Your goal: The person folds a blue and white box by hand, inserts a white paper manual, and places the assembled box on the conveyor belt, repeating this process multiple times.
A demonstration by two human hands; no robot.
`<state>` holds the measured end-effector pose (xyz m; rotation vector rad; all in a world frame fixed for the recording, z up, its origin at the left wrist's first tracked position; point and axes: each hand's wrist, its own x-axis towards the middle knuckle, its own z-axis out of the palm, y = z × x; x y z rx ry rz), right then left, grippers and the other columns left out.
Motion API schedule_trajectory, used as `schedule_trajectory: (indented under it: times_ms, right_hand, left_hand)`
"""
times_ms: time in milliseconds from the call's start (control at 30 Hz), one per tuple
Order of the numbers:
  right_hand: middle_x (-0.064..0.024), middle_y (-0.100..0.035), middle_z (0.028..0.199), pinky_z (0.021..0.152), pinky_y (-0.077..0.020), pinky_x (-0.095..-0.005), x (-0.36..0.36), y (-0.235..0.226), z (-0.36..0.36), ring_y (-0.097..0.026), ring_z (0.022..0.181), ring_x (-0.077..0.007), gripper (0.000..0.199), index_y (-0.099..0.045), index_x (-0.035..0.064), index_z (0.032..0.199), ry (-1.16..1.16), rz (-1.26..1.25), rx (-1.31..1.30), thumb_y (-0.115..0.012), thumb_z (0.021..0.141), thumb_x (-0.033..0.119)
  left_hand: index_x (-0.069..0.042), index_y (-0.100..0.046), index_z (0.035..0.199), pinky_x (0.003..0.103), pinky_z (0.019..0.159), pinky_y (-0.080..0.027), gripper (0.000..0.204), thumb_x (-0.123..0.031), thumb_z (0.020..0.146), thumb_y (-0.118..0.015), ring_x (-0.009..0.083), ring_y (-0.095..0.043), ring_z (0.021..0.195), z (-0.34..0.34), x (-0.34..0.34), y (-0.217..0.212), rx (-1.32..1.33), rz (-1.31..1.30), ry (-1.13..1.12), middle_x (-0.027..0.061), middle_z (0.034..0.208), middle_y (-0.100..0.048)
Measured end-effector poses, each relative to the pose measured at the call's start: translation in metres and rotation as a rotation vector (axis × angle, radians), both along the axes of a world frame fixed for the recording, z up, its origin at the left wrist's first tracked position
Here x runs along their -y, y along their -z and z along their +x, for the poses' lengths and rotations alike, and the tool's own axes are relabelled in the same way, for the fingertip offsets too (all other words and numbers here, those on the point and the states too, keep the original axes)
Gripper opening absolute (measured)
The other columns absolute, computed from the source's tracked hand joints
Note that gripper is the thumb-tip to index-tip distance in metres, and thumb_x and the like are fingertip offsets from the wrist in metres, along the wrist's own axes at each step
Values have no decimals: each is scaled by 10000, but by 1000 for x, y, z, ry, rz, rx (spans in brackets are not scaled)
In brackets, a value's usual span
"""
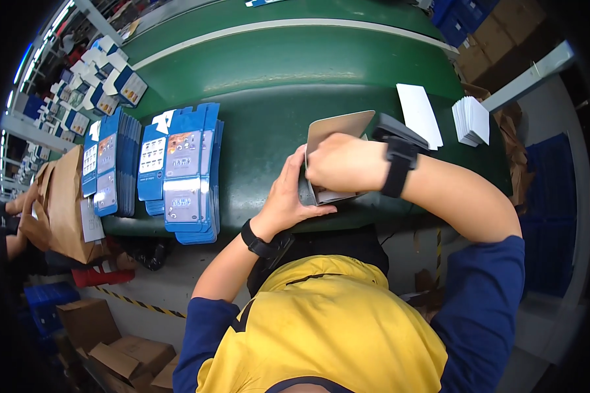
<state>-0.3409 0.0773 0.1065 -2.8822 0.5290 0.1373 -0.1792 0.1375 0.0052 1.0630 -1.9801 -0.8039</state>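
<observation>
Stacks of flat blue cartons [183, 170] with printed panels lie on the green table [275, 85] to the left, more blue and white cartons [108, 82] farther back at the left rim. A white paper sheet [419, 114] and a small stack of white cards [472, 120] lie to the right, well apart from the hands. A brown paper bag [62, 203] stands at the table's left end, and cardboard boxes [121, 350] sit on the floor below.

Nothing lies between the hands and the grey card sleeve [337, 131], a thin, flat, matte piece with a rounded top corner, held tilted above the table's near edge. The left hand [288, 193] cups its lower edge from below, fingers curled under it. The right hand [344, 160] lies over its front, fingers closed down on the face and hiding the middle. Both wrists carry black bands.
</observation>
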Motion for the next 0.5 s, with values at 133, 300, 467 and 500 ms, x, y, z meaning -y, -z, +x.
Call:
schedule_trajectory:
  times_ms: [133,300,467,500]
  right_hand:
    - [-137,-668,712,638,-535,-352,-7,17,11,-672,684,-267,110,-687,43,685,37,-38,-55,-606,703,115]
    - [-146,-658,770,681,-527,-400,-13,10,-22,-661,748,-303,263,-644,71,968,296,227,84,-607,709,38]
    - [-132,-651,756,656,-521,-395,-18,0,-33,-656,739,-295,253,-650,83,944,240,172,-4,-606,701,26]
    - [-124,-649,752,651,-521,-389,-20,-3,-31,-656,729,-290,250,-651,88,938,202,132,-43,-604,702,24]
  left_hand:
    - [-5,-234,1383,400,967,-421,1116,-293,527,-889,376,-473,1183,6,-4,5,5,61,-30,216,1299,-428]
    - [-17,-238,1381,403,967,-424,1103,-279,529,-887,373,-476,1179,5,-1,2,17,56,6,211,1295,-432]
    - [-39,-248,1376,405,949,-436,1082,-255,528,-885,360,-495,1148,4,-2,-1,-18,83,8,198,1260,-451]
    - [-39,-248,1376,405,949,-436,1082,-255,528,-885,360,-495,1148,4,-2,-1,-19,84,7,198,1260,-451]
